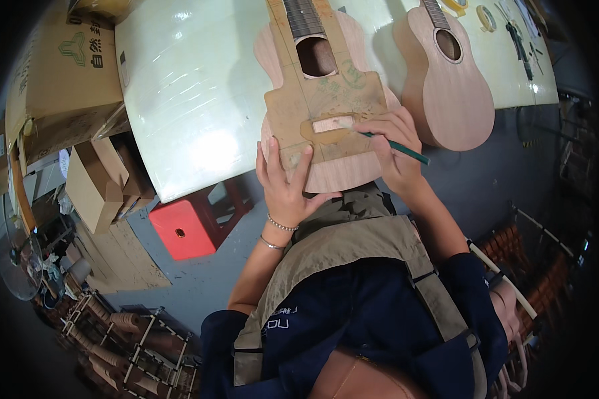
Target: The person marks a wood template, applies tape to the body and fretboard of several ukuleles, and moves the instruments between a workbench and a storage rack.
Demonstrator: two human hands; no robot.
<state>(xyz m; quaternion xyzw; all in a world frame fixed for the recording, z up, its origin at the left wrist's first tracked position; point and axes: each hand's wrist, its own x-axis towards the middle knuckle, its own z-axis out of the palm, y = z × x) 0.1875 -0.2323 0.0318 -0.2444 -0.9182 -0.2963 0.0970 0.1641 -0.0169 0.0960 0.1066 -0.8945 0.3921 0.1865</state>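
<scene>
In front of me a small unfinished guitar (343,178) of pale pinkish wood lies face up, its lower end towards me. A brown template (293,100) covers much of its top, around the sound hole (316,56), with a stained rectangular slot near the lower end. My left hand (286,183) rests with spread fingers on the template's lower left corner, its thumb along the guitar's near edge. Between the fingers of my right hand (394,143) is a slim green-handled brush (406,151). Its pale tip reaches the slot; the tip is too small to see clearly.
A second unfinished guitar (456,100) lies to the right on the pale, film-covered table (186,86). Tape rolls (486,18) and small tools (518,50) sit beyond it. Cardboard boxes (66,80) are stacked at the left; a red stool (186,226) stands below the table edge.
</scene>
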